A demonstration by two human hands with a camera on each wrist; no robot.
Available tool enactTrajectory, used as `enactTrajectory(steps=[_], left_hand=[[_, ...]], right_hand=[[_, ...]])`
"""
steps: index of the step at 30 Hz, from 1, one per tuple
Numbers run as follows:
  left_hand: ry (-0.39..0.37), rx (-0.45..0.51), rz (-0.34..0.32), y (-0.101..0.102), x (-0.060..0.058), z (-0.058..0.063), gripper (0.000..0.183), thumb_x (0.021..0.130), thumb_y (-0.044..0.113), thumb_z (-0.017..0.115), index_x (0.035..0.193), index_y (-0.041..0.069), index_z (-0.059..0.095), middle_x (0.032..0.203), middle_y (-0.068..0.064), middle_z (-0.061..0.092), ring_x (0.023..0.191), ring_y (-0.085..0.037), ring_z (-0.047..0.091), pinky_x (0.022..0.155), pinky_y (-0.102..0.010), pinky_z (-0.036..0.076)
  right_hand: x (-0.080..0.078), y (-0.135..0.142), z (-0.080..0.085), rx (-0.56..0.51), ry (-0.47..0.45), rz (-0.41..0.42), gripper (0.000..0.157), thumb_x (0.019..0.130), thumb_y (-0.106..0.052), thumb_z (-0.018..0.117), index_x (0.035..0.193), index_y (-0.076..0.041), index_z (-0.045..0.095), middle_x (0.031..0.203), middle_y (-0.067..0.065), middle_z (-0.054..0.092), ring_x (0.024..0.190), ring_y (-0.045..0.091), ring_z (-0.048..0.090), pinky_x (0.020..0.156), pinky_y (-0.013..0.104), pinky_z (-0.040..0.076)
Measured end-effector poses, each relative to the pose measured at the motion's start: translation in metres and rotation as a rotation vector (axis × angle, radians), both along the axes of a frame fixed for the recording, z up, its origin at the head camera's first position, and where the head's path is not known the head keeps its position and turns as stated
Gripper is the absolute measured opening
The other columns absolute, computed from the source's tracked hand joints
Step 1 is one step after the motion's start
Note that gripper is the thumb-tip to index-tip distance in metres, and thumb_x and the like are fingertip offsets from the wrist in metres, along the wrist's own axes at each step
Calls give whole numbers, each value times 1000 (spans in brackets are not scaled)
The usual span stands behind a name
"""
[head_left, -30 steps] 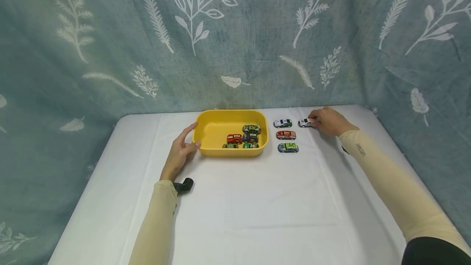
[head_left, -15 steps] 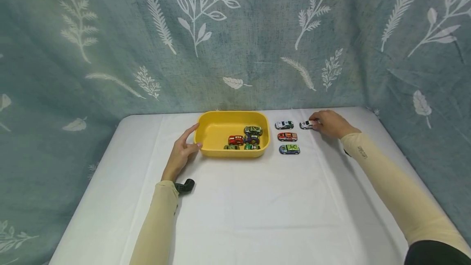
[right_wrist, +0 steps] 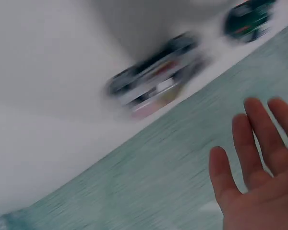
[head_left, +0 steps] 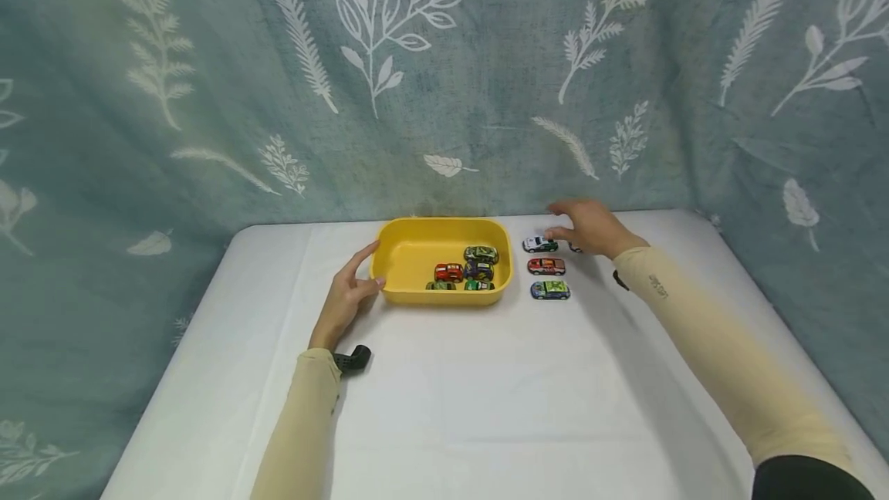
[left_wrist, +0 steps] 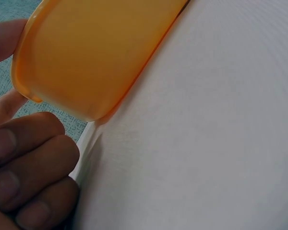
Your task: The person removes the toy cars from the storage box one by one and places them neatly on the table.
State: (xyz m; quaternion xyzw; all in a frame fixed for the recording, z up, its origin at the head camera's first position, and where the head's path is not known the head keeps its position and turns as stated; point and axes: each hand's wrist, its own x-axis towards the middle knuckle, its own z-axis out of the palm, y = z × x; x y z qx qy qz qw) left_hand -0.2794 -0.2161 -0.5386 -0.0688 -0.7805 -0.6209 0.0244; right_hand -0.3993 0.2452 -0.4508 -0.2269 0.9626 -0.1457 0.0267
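My left hand (head_left: 340, 303) holds the left end of a yellow tray (head_left: 444, 298), thumb and index finger on its rim. Its other fingers (left_wrist: 36, 167) are curled beside the tray in the left wrist view. Several toy cars, among them a red one (head_left: 448, 273), lie in the tray's right part. Above the table at the back right, my right hand (head_left: 593, 228) is spread and holds nothing. Beneath it a white toy car (right_wrist: 156, 79), blurred in the right wrist view, is mostly hidden in the head view. A white-and-green toy car (head_left: 539, 244) sits just left of it.
An orange-red toy car (head_left: 545, 266) and a blue-and-green one (head_left: 550, 290) form a column with the white-and-green car, right of the tray. The white-covered table (head_left: 444, 392) ends at a green leaf-patterned curtain (head_left: 486, 99) behind.
My right hand has let go of the white toy car and moved left, its fingers spreading. The left hand stays at the tray. The head view has shifted slightly.
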Motion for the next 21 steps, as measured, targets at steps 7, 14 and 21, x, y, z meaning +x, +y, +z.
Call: enactTrajectory(steps=[7,14,21], left_hand=[[-3,-15,1,0,1,0,70,96,17,69,160,34,48,52,7,39,44,-10,29,46,-25,29],[7,-18,-10,0,-1,0,70,96,17,68,162,28,46,53,7,39,45,-9,29,46,-25,29],[9,-2,-9,1,-2,-2,70,96,15,68,162,25,46,51,7,38,44,-9,28,45,-25,27]], right_hand=[[2,-67,10,-142,-5,84,57,109,-46,57,145,-2,61,150,23,58,143,45,50,119,63,37],[4,-109,31,-86,-98,212,51,107,-45,61,136,-5,70,157,26,51,151,45,40,124,63,29],[3,-137,38,82,-207,248,54,100,-48,71,137,-8,72,160,25,48,155,47,31,127,65,21]])
